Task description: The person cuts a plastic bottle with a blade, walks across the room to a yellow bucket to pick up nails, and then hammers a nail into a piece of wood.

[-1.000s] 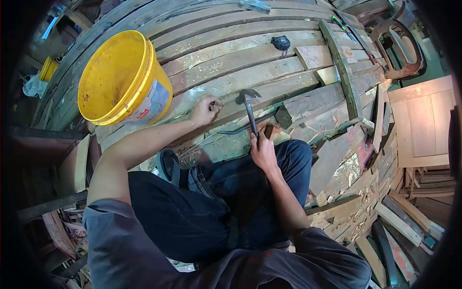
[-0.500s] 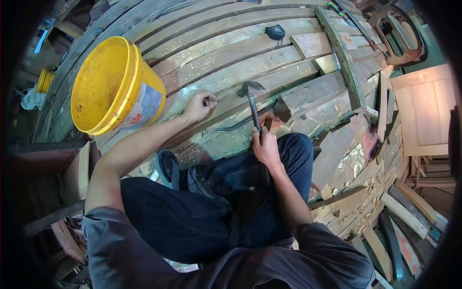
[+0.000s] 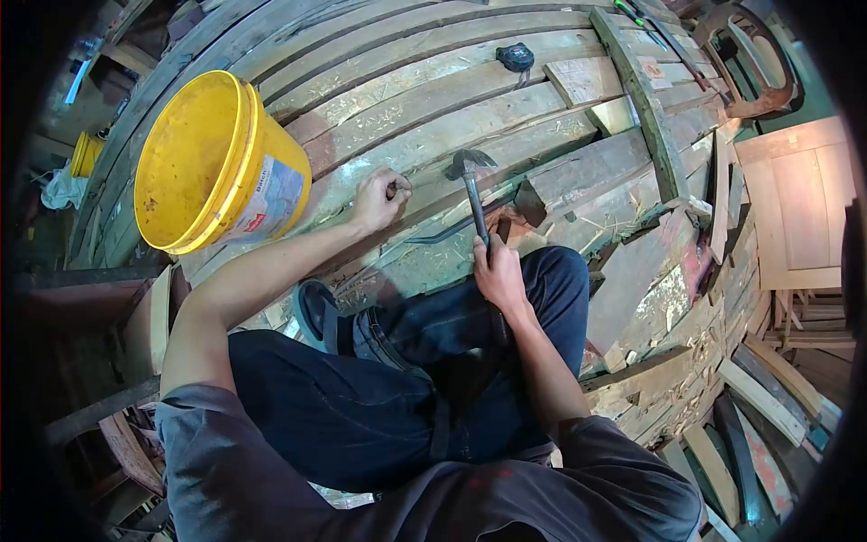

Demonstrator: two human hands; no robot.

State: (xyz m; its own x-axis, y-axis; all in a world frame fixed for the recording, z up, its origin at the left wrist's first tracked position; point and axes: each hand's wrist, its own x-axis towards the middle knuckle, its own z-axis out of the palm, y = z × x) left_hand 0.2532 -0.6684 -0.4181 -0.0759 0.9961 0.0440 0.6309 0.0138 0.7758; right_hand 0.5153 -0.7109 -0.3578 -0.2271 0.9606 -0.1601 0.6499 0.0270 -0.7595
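My right hand (image 3: 498,275) is wrapped round the handle of a claw hammer (image 3: 476,203), whose metal head points away from me over the planks. Left of the hammer, my left hand (image 3: 381,199) is closed in a pinch low over a wooden plank. Whatever sits between its fingertips is too small and dark to name. A dark pry bar (image 3: 452,237) lies on the wood between me and the hammer head. The yellow bucket (image 3: 284,154) stands tilted in view just left of my left hand, and its inside looks bare.
A black tape measure (image 3: 516,58) lies on the slatted planks (image 3: 406,77) ahead. A wooden beam (image 3: 643,108) crosses them at the right. Beyond it lies a saw-like frame (image 3: 768,68). Wood offcuts (image 3: 763,397) are piled at lower right. Wood chips are scattered around.
My left hand has turned slightly at the wrist, its fingers still pinched in nearly the same spot. The hammer and my right hand have hardly moved.
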